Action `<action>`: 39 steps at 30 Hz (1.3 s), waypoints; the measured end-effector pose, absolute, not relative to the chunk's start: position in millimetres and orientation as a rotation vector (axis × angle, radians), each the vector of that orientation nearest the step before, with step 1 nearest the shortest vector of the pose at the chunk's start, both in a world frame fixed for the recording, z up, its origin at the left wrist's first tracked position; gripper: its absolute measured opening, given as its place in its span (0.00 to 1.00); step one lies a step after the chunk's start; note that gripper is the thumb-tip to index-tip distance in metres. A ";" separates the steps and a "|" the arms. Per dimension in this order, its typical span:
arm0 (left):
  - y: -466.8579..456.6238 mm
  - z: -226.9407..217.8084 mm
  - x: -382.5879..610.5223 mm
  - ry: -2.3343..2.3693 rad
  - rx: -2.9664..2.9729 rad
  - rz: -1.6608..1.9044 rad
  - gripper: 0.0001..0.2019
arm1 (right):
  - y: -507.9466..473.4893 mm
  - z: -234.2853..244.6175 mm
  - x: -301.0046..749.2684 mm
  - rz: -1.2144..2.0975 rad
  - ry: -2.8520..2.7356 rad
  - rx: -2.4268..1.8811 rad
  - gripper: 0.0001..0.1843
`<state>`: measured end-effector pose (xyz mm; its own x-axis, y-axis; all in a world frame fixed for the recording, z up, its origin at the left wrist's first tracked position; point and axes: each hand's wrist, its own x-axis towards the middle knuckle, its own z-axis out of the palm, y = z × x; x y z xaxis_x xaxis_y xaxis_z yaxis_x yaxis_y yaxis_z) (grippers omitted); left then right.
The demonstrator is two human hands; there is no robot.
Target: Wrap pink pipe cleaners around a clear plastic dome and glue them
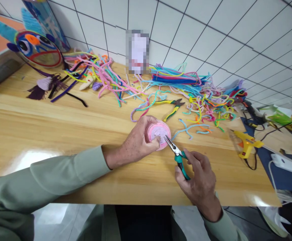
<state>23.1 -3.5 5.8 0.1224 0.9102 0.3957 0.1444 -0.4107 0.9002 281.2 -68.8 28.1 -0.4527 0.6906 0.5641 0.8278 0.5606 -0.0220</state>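
My left hand (141,135) grips a round coil of pink and lilac pipe cleaners (161,129) above the table, its thumb lying across the flat face. Held in my right hand (200,175) is a pair of needle-nose pliers (178,156) with teal and black handles. The tips of the pliers meet the right side of the coil's face, slightly apart; whether they pinch a strand I cannot tell. Beyond the coil lie yellow-and-green cutting pliers (173,107), jaws toward the right. Light blue pipe cleaner pieces (188,129) are scattered right of the coil.
Bundled blue pipe cleaners (178,78) and loose pink ones (111,78) line the tiled wall (186,33). A yellow glue gun (247,142) with a cord stands at right, near a white power strip (286,163). A bird-faced craft piece (38,48) sits back left.
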 end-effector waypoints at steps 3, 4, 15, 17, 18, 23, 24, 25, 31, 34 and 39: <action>-3.1 3.0 24.2 1.038 1.687 1.372 0.24 | -67.8 29.1 281.0 -0.360 -2.272 -1.207 0.30; -3.0 2.4 24.6 1.039 1.685 1.380 0.24 | -67.6 29.8 280.8 -0.363 -2.273 -1.202 0.30; -2.1 5.3 24.0 1.039 1.669 1.361 0.22 | -67.9 33.2 278.2 -0.351 -2.298 -1.181 0.30; -2.1 6.2 24.0 1.030 1.659 1.352 0.22 | -67.6 32.4 278.0 -0.334 -2.290 -1.190 0.29; -2.2 6.6 24.2 1.028 1.654 1.350 0.22 | -67.6 32.1 278.0 -0.320 -2.286 -1.193 0.29; -2.8 6.8 26.5 1.029 1.625 1.362 0.22 | -67.9 32.5 279.2 -0.280 -2.285 -1.207 0.30; -2.8 6.7 26.7 1.030 1.617 1.359 0.22 | -67.9 32.6 279.4 -0.286 -2.287 -1.211 0.30; -2.9 6.7 26.8 1.030 1.611 1.353 0.23 | -67.8 32.6 279.5 -0.295 -2.287 -1.212 0.30; -3.3 9.0 24.4 1.017 1.608 1.322 0.23 | -66.8 31.2 280.3 -0.348 -2.295 -1.201 0.31; -3.7 9.7 23.4 1.016 1.619 1.317 0.22 | -66.6 30.8 281.1 -0.365 -2.297 -1.198 0.32; -4.1 8.8 23.9 1.026 1.624 1.320 0.25 | -67.5 30.7 283.1 -0.391 -2.306 -1.197 0.34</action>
